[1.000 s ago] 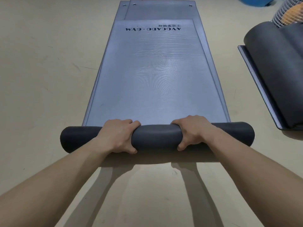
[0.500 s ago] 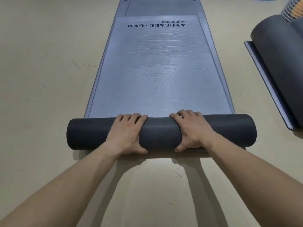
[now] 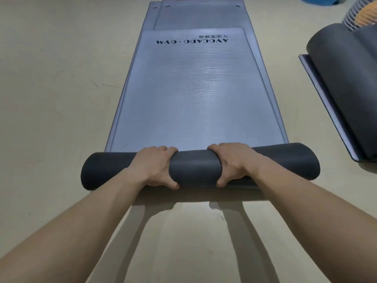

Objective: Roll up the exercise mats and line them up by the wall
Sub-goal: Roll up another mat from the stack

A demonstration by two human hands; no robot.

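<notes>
Hands, left (image 3: pixel 156 167) and right (image 3: pixel 234 163), grip rolled mat (image 3: pixel 195 170) on floor (image 3: pixel 51 99)

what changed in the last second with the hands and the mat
Left hand and right hand, laid flatter on the roll half a second ago, now curl round it again. The roll has crept slightly forward over the flat mat. The rolled mats on the right stayed put.

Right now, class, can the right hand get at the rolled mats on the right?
Probably not: the right hand is busy gripping the roll, and the rolled mats lie apart across the floor.
</notes>
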